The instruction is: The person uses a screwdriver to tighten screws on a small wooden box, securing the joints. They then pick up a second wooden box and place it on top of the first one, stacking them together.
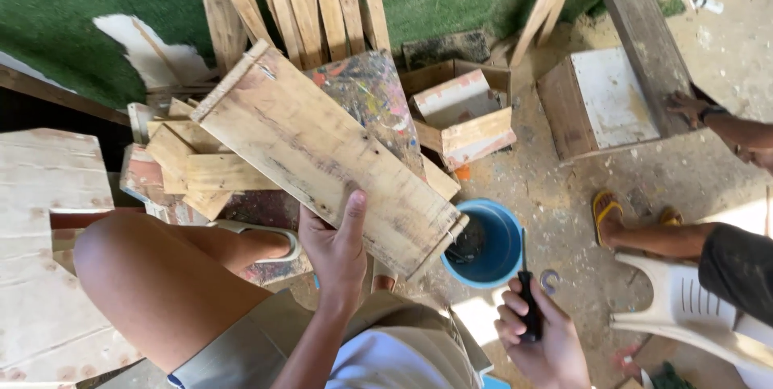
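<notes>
My left hand (336, 246) grips the lower edge of a long pale wooden board (322, 151), thumb on top, holding it tilted up over a pile of wood scraps. My right hand (538, 331) is closed around the black handle of a slim tool (527, 288), likely a screwdriver, whose shaft points up toward a blue bucket (503, 246). The board's lower right end overlaps the bucket's rim. My bare left knee (153, 276) is raised at the left.
Short wood offcuts (189, 167) and a paint-splattered board (372, 99) lie under the held board. Slats (310, 2) lean against green turf. Small boxes (463, 111) and a plank (644, 35) lie on the dusty floor. Another person sits at right on a white chair (684, 300).
</notes>
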